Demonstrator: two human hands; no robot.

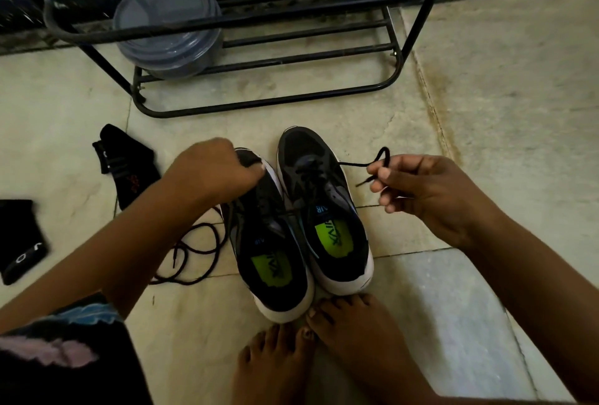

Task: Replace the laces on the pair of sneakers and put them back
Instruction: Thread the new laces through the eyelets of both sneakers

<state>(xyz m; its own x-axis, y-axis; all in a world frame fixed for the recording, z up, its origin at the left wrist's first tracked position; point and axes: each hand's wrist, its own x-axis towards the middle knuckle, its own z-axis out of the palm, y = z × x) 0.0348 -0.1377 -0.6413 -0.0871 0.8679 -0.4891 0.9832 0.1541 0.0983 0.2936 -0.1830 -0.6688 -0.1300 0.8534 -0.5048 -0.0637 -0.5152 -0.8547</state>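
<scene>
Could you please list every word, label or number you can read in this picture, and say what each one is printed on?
"XAIR": green insole patch of the right sneaker, seen upside down.
"XAIR": green insole patch of the left sneaker, less sharp.
"AIR": blue letters on the right sneaker's tongue, upside down; on the left sneaker only partly legible.
Black sock: white letters, too unclear to read.
Second black sock: red mark, unreadable.

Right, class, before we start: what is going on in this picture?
A person crouched on a tiled floor is lacing a pair of black sneakers. The right hand pinches the free end of a black lace that runs from the right sneaker. The left hand grips the toe of the left sneaker. A loose lace lies beside it, and a metal shoe rack stands behind.
</scene>
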